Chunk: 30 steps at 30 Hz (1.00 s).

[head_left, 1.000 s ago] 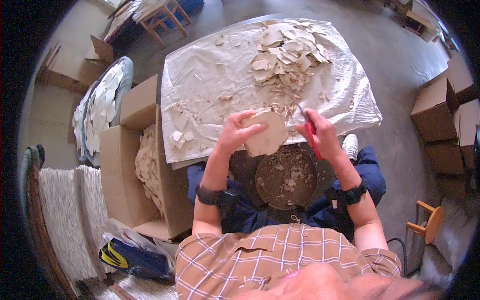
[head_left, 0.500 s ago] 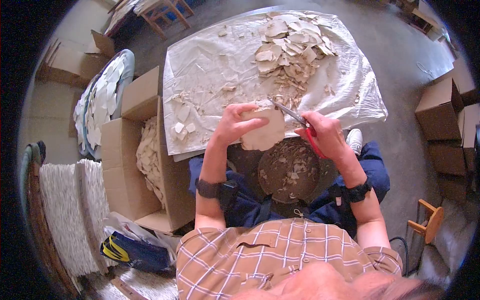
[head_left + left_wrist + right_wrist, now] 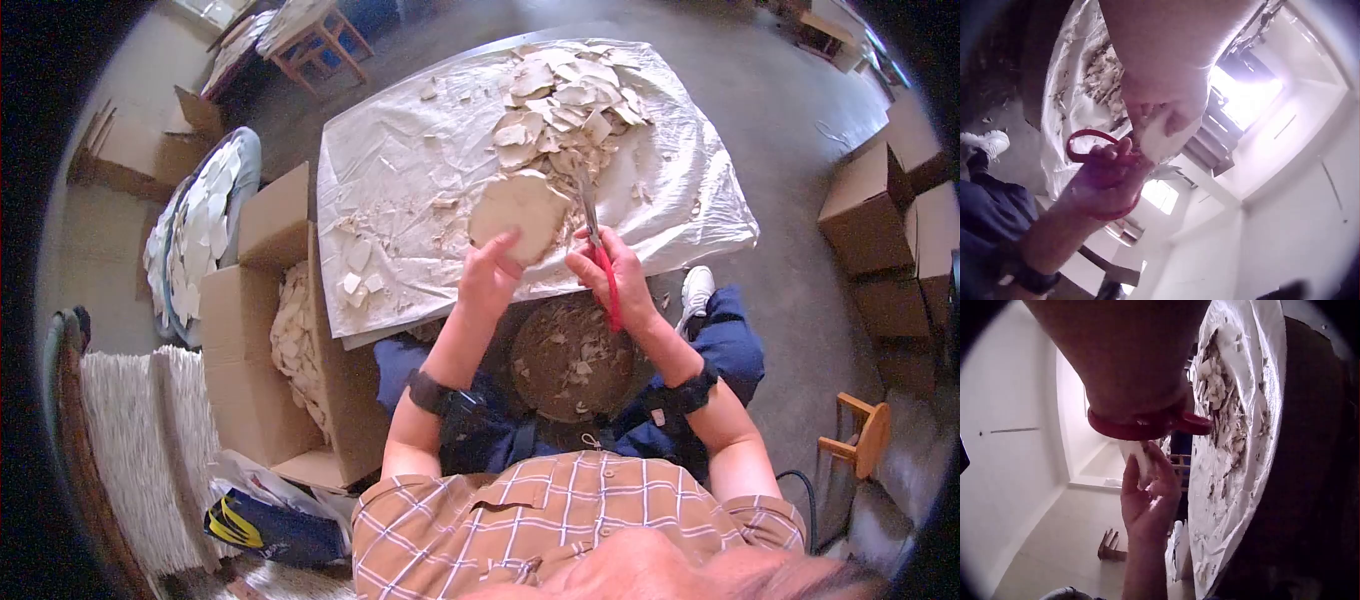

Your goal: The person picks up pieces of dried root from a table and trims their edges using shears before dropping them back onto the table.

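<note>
In the head view my left hand [image 3: 490,275] holds a pale, flat, roundish slice [image 3: 518,212] with a brownish uneven edge, thumb on top of it. My right hand [image 3: 622,280] grips red-handled scissors [image 3: 611,292], whose metal blades point away from me, just right of the slice's edge. The left wrist view shows the slice [image 3: 1159,140] tilted beside the red scissor loops [image 3: 1088,134]. From the right wrist, the left hand [image 3: 1150,503] pinches the slice between thumb and fingers, beyond the red handle [image 3: 1129,428]. A heap of similar slices [image 3: 570,100] lies on the white-covered table [image 3: 400,150].
Below the table's near edge, between the knees, sits a round dark container [image 3: 535,385] with scraps in it. An open cardboard box [image 3: 240,340] of pale pieces stands at left. Small trimmings [image 3: 355,285] lie on the sheet. More boxes [image 3: 865,215] and a wooden stool [image 3: 858,435] are at right.
The left hand has turned the slice and moved it farther over the table. The scissors, which crossed toward the slice's upper edge half a second ago, now point away from me beside it.
</note>
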{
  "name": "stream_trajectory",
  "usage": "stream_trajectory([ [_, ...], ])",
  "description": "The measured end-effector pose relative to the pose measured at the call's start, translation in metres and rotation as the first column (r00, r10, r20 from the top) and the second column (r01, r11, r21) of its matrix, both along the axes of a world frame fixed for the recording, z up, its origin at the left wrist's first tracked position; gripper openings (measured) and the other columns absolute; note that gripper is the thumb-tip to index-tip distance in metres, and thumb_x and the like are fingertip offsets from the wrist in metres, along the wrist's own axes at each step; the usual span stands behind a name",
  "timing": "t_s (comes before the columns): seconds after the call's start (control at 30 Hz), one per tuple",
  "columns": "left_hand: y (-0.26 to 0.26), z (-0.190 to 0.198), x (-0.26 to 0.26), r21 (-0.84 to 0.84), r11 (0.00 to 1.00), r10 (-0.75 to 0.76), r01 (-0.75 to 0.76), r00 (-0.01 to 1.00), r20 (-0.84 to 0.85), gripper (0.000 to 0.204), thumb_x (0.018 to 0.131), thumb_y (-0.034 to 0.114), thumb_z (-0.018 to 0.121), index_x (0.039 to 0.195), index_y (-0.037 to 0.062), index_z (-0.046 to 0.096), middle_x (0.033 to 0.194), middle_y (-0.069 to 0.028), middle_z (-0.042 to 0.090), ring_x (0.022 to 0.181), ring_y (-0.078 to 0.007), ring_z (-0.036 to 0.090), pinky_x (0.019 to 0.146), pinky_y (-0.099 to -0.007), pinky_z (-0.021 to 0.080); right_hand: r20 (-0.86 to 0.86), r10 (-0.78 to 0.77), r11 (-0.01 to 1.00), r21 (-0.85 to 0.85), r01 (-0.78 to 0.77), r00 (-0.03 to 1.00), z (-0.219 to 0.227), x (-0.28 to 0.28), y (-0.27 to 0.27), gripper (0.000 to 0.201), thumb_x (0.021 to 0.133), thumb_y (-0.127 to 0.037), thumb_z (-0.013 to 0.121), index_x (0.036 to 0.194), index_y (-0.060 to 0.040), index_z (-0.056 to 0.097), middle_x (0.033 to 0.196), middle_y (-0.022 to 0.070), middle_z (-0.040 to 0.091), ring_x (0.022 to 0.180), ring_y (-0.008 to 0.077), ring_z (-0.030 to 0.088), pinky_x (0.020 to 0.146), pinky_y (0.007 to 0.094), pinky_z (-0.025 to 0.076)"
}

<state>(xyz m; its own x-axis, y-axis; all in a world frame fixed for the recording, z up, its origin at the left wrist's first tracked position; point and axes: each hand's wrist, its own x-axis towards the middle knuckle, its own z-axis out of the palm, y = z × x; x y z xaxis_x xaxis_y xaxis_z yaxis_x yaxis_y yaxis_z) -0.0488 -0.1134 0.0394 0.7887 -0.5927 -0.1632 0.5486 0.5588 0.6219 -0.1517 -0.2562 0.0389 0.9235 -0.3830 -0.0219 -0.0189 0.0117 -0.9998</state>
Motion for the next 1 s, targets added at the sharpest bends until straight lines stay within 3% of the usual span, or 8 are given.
stream_trajectory([
  [0.17,-0.004,-0.007,-0.005,0.211,0.959,-0.228,0.192,0.959,0.167,0.048,0.073,0.000,0.060,0.118,-0.0031,0.044,0.110,-0.0115,0.056,0.097,-0.0197,0.056,0.086,-0.0321,0.045,-0.029,-0.017,0.988,0.150,0.021,0.999,0.012,0.003,-0.019,0.032,0.076,-0.006,0.061,0.104,-0.0020,0.049,0.070,0.0000,0.055,0.062,0.0056,0.050,0.056,0.0206,0.042],
  [0.27,0.010,0.015,0.014,0.296,0.918,-0.340,0.264,0.908,0.244,0.046,0.072,0.003,0.065,0.114,-0.0019,0.049,0.104,-0.0101,0.059,0.093,-0.0162,0.057,0.082,-0.0283,0.046,0.124,0.210,0.978,-0.017,-0.210,0.970,0.007,0.006,-0.030,0.034,0.074,-0.010,0.066,0.104,-0.0010,0.053,0.069,-0.0024,0.053,0.063,0.0038,0.048,0.056,0.0203,0.041],
  [0.33,0.013,0.015,0.017,0.518,0.820,-0.464,0.243,0.813,0.352,0.042,0.072,0.010,0.070,0.109,-0.0008,0.054,0.094,-0.0072,0.063,0.082,-0.0116,0.059,0.072,-0.0251,0.048,0.094,0.240,0.969,-0.078,-0.233,0.966,0.009,0.002,-0.027,0.034,0.074,-0.012,0.067,0.103,-0.0013,0.054,0.069,-0.0034,0.053,0.063,0.0039,0.047,0.056,0.0209,0.041],
  [0.43,0.006,-0.005,0.008,0.566,0.779,-0.476,0.268,0.841,0.256,0.035,0.072,0.011,0.070,0.104,0.0005,0.057,0.091,-0.0052,0.063,0.076,-0.0110,0.060,0.070,-0.0247,0.048,0.060,0.213,0.966,-0.165,-0.201,0.975,0.006,-0.002,-0.019,0.036,0.075,-0.021,0.069,0.101,-0.0020,0.054,0.067,-0.0026,0.054,0.061,0.0052,0.047,0.055,0.0235,0.042],
  [0.57,-0.001,-0.002,0.011,0.297,0.955,-0.086,0.026,0.978,0.192,0.028,0.075,0.011,0.068,0.099,0.0013,0.057,0.084,-0.0055,0.063,0.070,-0.0121,0.061,0.062,-0.0247,0.050,-0.038,0.021,0.923,-0.384,-0.034,0.999,0.006,0.000,-0.022,0.041,0.077,-0.035,0.066,0.097,-0.0034,0.052,0.070,0.0121,0.056,0.060,0.0226,0.057,0.056,0.0325,0.045],
  [0.63,0.000,0.001,0.016,0.273,0.961,-0.023,-0.035,0.978,0.206,0.021,0.076,0.009,0.066,0.095,0.0027,0.057,0.082,-0.0050,0.062,0.069,-0.0129,0.061,0.061,-0.0255,0.050,0.089,-0.009,0.693,-0.717,0.070,0.996,0.005,-0.006,-0.019,0.042,0.075,-0.036,0.066,0.098,-0.0041,0.052,0.078,0.0159,0.059,0.066,0.0330,0.059,0.058,0.0384,0.046],
  [0.67,0.001,0.000,0.018,0.265,0.962,0.011,-0.070,0.976,0.217,0.021,0.077,0.009,0.066,0.095,0.0029,0.057,0.083,-0.0052,0.063,0.069,-0.0127,0.061,0.062,-0.0253,0.050,0.046,-0.004,0.679,-0.733,0.036,0.999,0.003,-0.009,-0.018,0.043,0.074,-0.036,0.066,0.099,-0.0041,0.052,0.083,0.0169,0.059,0.072,0.0353,0.059,0.059,0.0409,0.047],
  [1.0,0.002,0.003,0.016,0.297,0.950,0.010,-0.099,0.958,0.288,0.016,0.076,0.006,0.067,0.090,0.0035,0.059,0.082,-0.0046,0.064,0.070,-0.0113,0.061,0.062,-0.0242,0.050,0.077,0.068,0.567,-0.823,0.025,0.995,0.009,-0.018,-0.020,0.046,0.073,-0.032,0.068,0.103,-0.0018,0.051,0.080,0.0162,0.057,0.070,0.0323,0.058,0.059,0.0375,0.046],
])
